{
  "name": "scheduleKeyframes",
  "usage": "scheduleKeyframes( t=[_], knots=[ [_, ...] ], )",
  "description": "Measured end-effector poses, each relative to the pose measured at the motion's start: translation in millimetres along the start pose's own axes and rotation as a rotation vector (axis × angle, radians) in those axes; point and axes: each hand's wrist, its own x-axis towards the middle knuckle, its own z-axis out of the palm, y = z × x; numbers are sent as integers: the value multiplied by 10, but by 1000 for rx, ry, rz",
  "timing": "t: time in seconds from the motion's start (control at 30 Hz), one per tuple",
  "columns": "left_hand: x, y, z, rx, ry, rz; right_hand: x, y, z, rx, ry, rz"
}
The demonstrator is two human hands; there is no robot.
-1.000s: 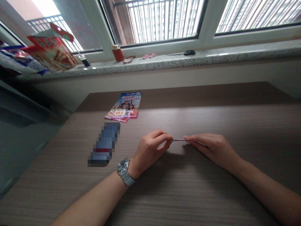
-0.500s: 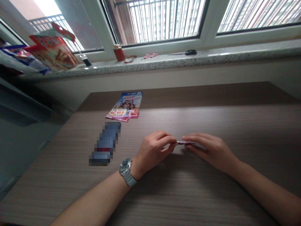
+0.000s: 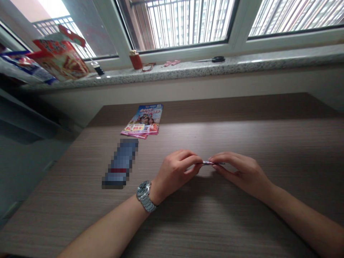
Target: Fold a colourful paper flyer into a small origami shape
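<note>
A thin folded paper (image 3: pixel 207 163), pinkish and white along its edge, is held nearly edge-on just above the wooden table, so its printed face cannot be made out. My left hand (image 3: pixel 178 170), with a metal watch (image 3: pixel 145 195) on its wrist, pinches the paper's left end between thumb and fingers. From the other side, my right hand (image 3: pixel 240 172) has its thumb below and its fingers above the paper, closed on the right part. The fingertips of both hands are a short gap apart.
Colourful printed flyers (image 3: pixel 145 120) lie stacked towards the back left of the table (image 3: pixel 242 136). Nearer me is a blurred-out dark phone-like object (image 3: pixel 120 163). On the stone windowsill (image 3: pixel 188 70) are scissors (image 3: pixel 218 59), a red lighter-like case (image 3: pixel 135 61) and snack bags (image 3: pixel 63 59).
My right thumb and fingers have come together on the paper, from slightly apart around it. My left hand and the paper have shifted very slightly right.
</note>
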Motion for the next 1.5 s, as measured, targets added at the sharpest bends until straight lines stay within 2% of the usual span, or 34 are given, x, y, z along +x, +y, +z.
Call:
scheduleKeyframes(
  t=[0.27,0.93,1.5],
  knots=[
    [3,-3,7,-6,20,12,-23,3,-11,-1,8,12],
    [-15,-2,23,14,-15,-14,-6,-10,-25,-4,-7,59],
    [-23,-2,18,4,-55,-38,-24,63,-5,-16,-50,18]
  ],
)
